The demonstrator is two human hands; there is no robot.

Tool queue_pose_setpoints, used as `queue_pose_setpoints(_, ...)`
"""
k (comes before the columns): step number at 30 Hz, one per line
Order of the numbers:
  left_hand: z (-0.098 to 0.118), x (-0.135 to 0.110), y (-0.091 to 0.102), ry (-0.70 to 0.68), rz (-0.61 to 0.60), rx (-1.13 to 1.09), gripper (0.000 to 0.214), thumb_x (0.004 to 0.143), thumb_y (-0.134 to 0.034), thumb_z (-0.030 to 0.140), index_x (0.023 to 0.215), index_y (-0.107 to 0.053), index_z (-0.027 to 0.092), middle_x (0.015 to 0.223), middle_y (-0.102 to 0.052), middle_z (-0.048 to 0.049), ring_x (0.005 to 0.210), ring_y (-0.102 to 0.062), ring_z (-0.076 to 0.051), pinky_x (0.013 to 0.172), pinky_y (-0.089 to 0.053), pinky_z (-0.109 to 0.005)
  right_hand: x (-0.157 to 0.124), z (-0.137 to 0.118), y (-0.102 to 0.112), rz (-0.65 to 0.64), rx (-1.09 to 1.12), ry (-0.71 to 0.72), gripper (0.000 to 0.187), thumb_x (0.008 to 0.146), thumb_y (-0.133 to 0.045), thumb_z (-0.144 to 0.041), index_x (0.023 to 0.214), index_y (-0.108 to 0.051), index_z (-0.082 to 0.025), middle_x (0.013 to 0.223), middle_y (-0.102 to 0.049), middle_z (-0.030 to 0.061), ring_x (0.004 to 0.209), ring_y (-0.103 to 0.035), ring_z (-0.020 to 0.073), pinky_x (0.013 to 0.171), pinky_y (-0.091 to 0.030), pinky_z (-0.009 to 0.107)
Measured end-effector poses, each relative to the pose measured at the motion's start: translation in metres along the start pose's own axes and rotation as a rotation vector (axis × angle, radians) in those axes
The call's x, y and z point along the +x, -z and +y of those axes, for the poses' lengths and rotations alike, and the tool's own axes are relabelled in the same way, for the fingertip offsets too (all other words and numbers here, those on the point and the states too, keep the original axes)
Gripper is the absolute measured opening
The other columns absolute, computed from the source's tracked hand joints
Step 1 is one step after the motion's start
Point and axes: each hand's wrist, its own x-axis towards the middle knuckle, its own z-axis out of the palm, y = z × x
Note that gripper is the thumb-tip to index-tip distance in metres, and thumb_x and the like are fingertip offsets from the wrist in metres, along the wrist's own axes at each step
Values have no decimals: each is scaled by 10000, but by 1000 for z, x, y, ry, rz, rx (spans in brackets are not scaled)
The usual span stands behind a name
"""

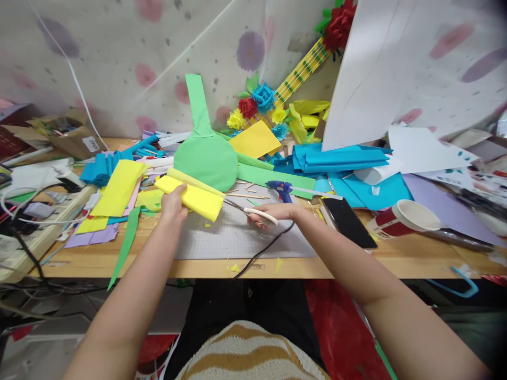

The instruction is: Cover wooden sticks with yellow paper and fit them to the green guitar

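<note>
My left hand [174,205] grips a folded piece of yellow crepe paper [198,199] above the grey cutting mat [222,244]. White-handled scissors [259,214] are in my right hand [273,211], its fingers closed around the handles. Their blades point left and meet the right end of the yellow paper; whether they are parted there I cannot make out. Just behind the paper lies a round green paper shape [208,158] with a long neck. A blue glue gun [280,190] rests beyond my right hand, its black cord running toward the table's front edge.
Blue folded paper [340,158] and a large white board [368,74] stand at the back right. A black phone [348,221] and a paper cup [404,219] sit to the right. Paper flowers [263,97] line the back. A power strip [51,227] with cables is at left.
</note>
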Motion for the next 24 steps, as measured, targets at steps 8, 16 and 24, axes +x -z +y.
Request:
queue_pose_setpoints(8, -9, -7, 1, 13, -63, -43, 245, 599, -602, 25, 824, -593, 125, 889, -644, -60, 815, -625, -184, 800, -498, -361, 12, -3, 3, -27, -5, 52, 505, 683, -508, -609, 855, -500, -134, 658, -490, -19, 574, -470, 77, 514, -414, 212)
queue_pose_setpoints(16, -8, -14, 0, 29, -53, -26, 252, 613, -592, 22, 847, -602, 118, 846, -658, -63, 838, -627, -179, 812, -492, -328, 15, -3, 3, -19, -19, 62, 459, 730, -487, -568, 870, -523, -133, 645, -490, -17, 576, -478, 83, 521, -419, 215)
queue_pose_setpoints(24, -10, -12, 1, 28, -55, -24, 255, 615, -609, 31, 855, -603, 116, 854, -657, -60, 816, -629, -176, 802, -496, -333, 11, -7, 4, 39, -76, 77, 379, 747, -491, -506, 806, -526, -134, 557, -464, -40, 492, -439, 63, 465, -373, 194)
